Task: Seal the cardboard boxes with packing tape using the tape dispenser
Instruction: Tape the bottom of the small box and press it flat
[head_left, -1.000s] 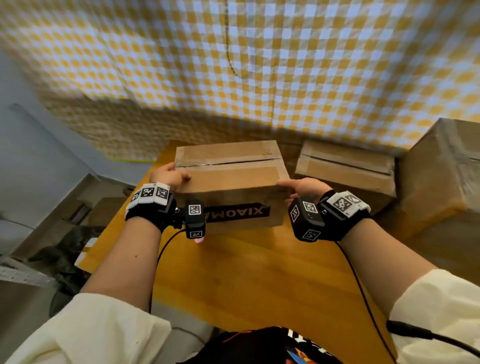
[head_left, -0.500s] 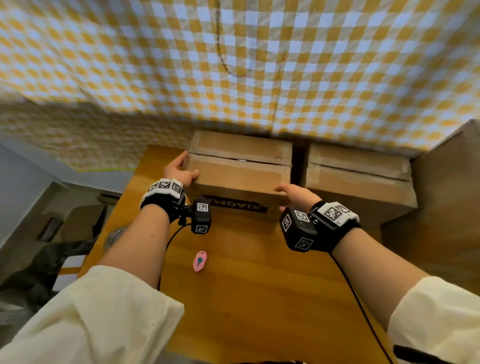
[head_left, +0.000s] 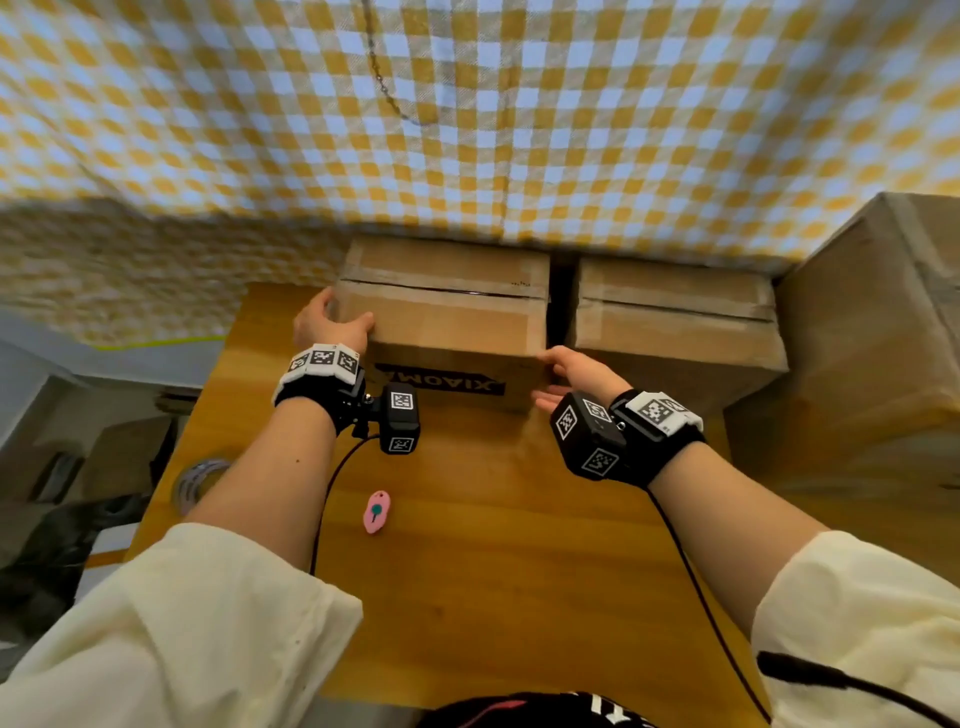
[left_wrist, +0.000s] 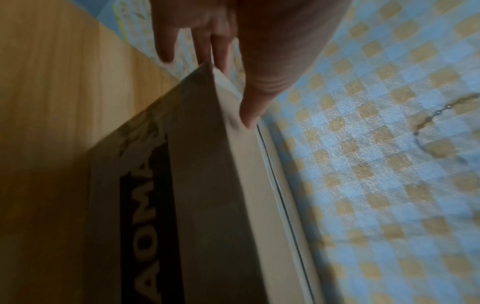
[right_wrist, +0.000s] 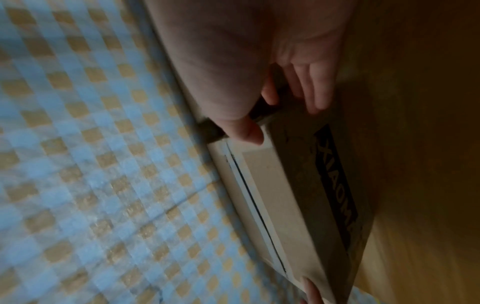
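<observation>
A brown cardboard box (head_left: 452, 312) printed XIAOMI stands at the far side of the wooden table (head_left: 493, 545), with a dark seam across its top. My left hand (head_left: 332, 325) is at its near left corner, thumb lying on top and fingers straight down the left side (left_wrist: 221, 51). My right hand (head_left: 574, 374) touches the near right corner, thumb (right_wrist: 246, 131) on the top edge and fingers straight at the corner. A second closed box (head_left: 675, 322) stands just right of it, across a narrow gap. A tape roll (head_left: 200, 480) lies at the table's left edge.
A large cardboard box (head_left: 872, 338) stands at the far right. A small pink cutter (head_left: 376, 512) lies on the table below my left wrist. A yellow-and-white checked cloth (head_left: 467, 130) hangs right behind the boxes. The floor to the left holds clutter.
The XIAOMI box has slid away from me toward the cloth, level with the second box. Both hands went with it, and the pink cutter came into view.
</observation>
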